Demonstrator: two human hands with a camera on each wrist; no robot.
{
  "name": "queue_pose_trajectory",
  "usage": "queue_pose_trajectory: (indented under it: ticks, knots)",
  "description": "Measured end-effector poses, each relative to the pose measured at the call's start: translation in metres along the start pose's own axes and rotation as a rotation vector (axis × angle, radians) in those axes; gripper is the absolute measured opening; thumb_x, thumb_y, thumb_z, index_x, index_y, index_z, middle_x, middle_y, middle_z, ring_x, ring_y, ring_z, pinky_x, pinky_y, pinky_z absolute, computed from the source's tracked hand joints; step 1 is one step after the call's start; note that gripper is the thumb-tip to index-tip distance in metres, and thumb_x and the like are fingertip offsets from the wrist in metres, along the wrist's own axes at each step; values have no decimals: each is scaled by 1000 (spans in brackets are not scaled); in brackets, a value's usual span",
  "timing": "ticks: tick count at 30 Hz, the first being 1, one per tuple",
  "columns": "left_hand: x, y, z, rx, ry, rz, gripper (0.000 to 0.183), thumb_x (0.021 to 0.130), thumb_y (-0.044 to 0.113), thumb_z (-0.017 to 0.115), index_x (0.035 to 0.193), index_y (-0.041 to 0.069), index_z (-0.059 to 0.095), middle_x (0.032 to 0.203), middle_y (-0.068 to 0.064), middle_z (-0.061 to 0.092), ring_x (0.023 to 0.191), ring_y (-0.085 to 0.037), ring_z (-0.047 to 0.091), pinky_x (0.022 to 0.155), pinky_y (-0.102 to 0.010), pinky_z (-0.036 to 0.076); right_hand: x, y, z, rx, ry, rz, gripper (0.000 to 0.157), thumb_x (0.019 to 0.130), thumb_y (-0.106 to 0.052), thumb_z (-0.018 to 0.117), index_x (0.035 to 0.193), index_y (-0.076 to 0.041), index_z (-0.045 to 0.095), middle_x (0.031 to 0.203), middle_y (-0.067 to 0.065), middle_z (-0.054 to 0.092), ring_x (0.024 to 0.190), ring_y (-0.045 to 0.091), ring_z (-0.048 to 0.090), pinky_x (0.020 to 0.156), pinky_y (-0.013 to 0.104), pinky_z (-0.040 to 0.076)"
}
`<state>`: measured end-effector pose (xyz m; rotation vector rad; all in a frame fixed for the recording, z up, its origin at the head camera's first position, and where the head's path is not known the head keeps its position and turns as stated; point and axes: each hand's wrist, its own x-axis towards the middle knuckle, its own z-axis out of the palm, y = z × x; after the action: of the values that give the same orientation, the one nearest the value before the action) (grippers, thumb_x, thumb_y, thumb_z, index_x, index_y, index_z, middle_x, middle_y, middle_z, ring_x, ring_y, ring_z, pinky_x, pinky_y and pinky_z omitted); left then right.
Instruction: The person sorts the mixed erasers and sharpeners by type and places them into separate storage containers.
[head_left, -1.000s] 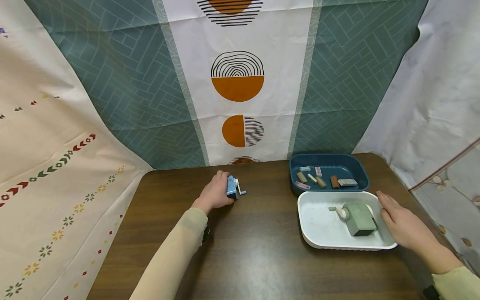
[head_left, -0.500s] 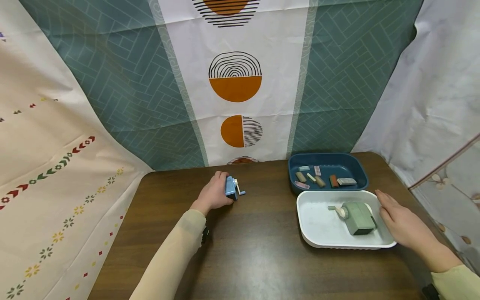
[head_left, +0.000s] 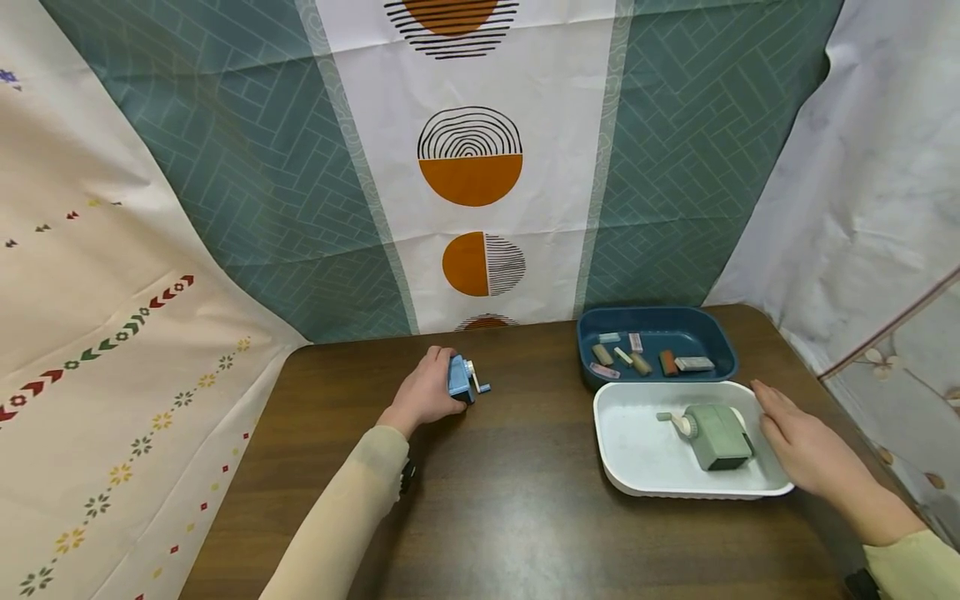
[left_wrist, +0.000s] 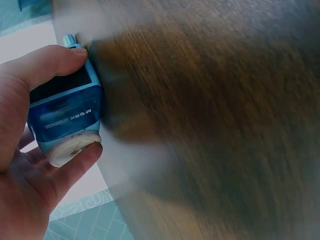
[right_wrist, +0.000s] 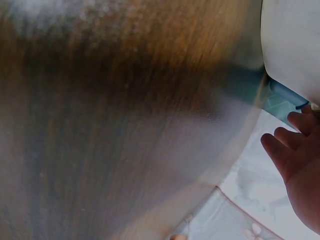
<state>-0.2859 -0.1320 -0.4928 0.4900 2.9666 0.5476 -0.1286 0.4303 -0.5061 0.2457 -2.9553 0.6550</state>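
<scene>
On the left half of the table, my left hand (head_left: 427,392) grips a small blue hand-crank pencil sharpener (head_left: 461,380), whose crank points right. In the left wrist view, the thumb presses one side of the blue sharpener (left_wrist: 65,115) and the fingers curl about the other, near its pale round end. My right hand (head_left: 810,450) lies with fingers straight along the right rim of a white tray (head_left: 622,475). A larger green crank sharpener (head_left: 718,437) sits inside that tray. From the right wrist, the right hand (right_wrist: 305,170) shows its fingers extended beside the tray's wall.
Behind the white tray stands a dark blue tray (head_left: 708,333) with several erasers (head_left: 640,363) in it. Both trays are on the right of the brown wooden table (head_left: 517,500). Patterned cloths (head_left: 285,183) hang at the back and on both sides.
</scene>
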Motion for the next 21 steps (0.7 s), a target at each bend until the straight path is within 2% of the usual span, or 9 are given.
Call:
queue_pose_trajectory:
  ticks: [12, 21]
  knots:
    - [-6, 0, -5, -12, 23, 14, 96, 75, 32, 98, 152, 4, 46, 142, -12, 48, 117, -27, 55, 104, -45, 54, -1, 1, 0, 0, -4, -3, 57, 117, -18, 38, 165, 9, 25, 160, 41, 34, 145, 63, 35, 116, 73, 26]
    - [-8, 7, -6, -34, 50, 60, 95, 76, 34, 96, 152, 5, 47, 143, -11, 49, 116, -26, 56, 102, -44, 54, 0, 1, 1, 4, 5, -12, 56, 117, -18, 38, 165, 7, 25, 160, 41, 34, 145, 63, 35, 120, 70, 23]
